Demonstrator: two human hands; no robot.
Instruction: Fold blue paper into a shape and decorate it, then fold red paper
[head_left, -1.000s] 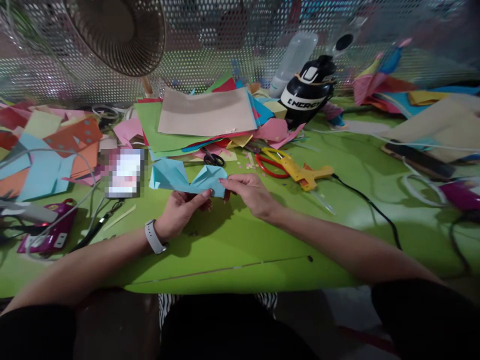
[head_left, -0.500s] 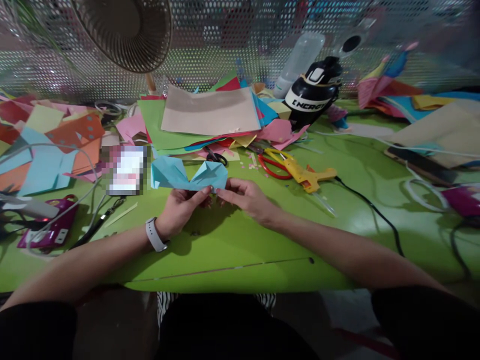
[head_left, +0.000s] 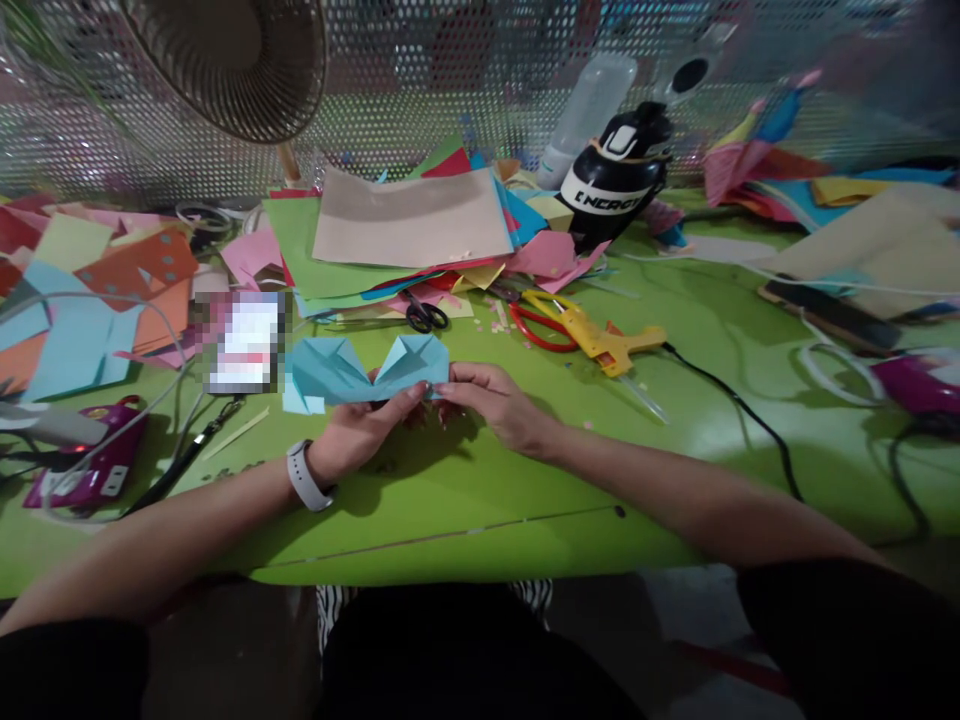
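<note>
Both hands hold a folded sheet of light blue paper (head_left: 330, 370) above the green table. Two raised, pointed folds stand up along it, with a dip between them. My left hand (head_left: 367, 425), with a white watch on the wrist, is closed on the lower edge, its thumb lying along the front near the middle. My right hand (head_left: 491, 405) pinches the right end between thumb and fingers. The two thumbs are close together there. Some fingertips are hidden behind and under the paper.
Behind the paper lie black-handled scissors (head_left: 426, 314), red-handled scissors (head_left: 541, 335) and a yellow glue gun (head_left: 607, 340) with its cord. A stack of coloured sheets (head_left: 412, 220), a black bottle (head_left: 619, 175) and a fan (head_left: 225, 60) stand farther back. A phone (head_left: 246, 342) lies left.
The blue paper has tilted, so more of its front and a small flap at its lower left now show. The right hand still pinches the right end.
</note>
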